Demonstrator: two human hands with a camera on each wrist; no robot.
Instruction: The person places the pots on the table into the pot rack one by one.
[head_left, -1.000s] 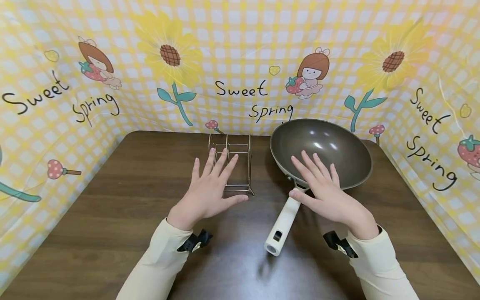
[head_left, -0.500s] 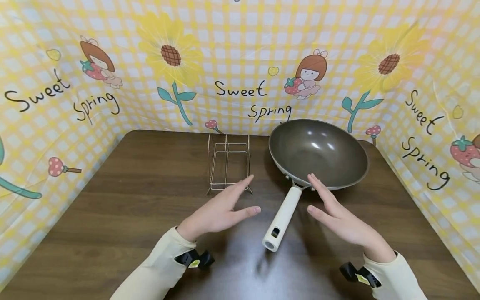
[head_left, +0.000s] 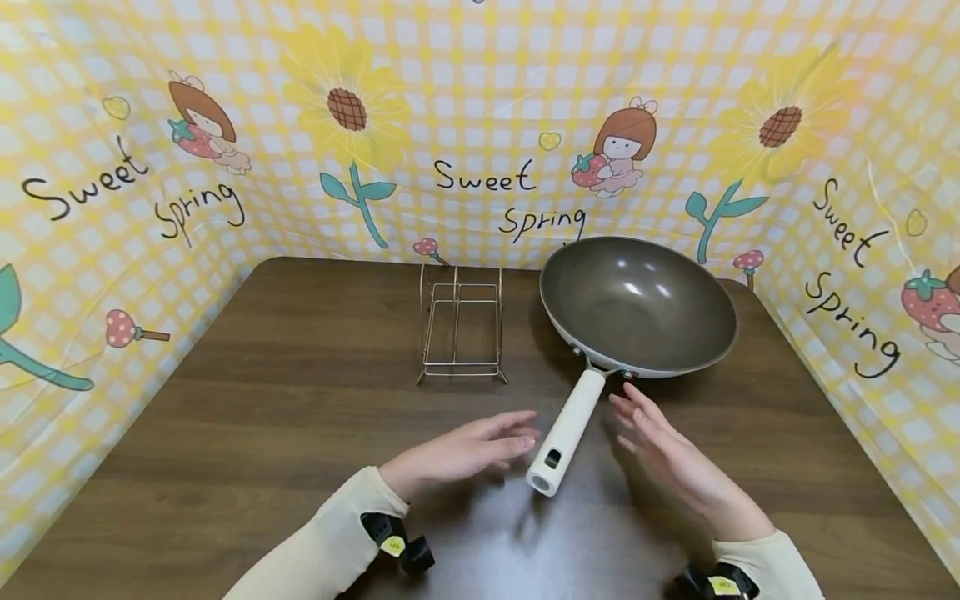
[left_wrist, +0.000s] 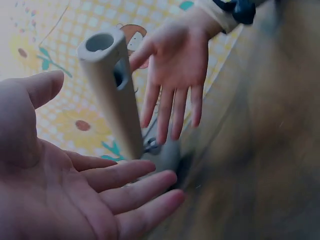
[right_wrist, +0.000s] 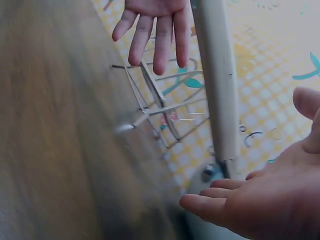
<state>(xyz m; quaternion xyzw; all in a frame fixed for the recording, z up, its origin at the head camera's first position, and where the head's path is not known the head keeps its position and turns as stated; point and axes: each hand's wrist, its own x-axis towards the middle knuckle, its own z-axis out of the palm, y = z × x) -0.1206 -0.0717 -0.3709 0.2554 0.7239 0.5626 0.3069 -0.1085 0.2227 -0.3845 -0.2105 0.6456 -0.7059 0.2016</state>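
A wok with a dark interior stands at the back right of the table, its cream handle pointing toward the near side. Left of that handle is my left hand, palm turned inward, fingers relaxed and holding nothing. My right hand is on the handle's other side, just below the wok's rim, also with nothing in it. In the left wrist view the handle rises between the two hands, and both palms show bare. A metal wire rack stands left of the wok.
The brown wooden table is enclosed at the back and sides by a yellow checked cloth printed with flowers and lettering. Wok and rack both stand close to the back cloth. Each wrist wears a small black camera.
Both hands have drawn back toward the near side, from spread over the rack and wok with palms down to palms turned inward beside the handle. Rack and wok stay in place.
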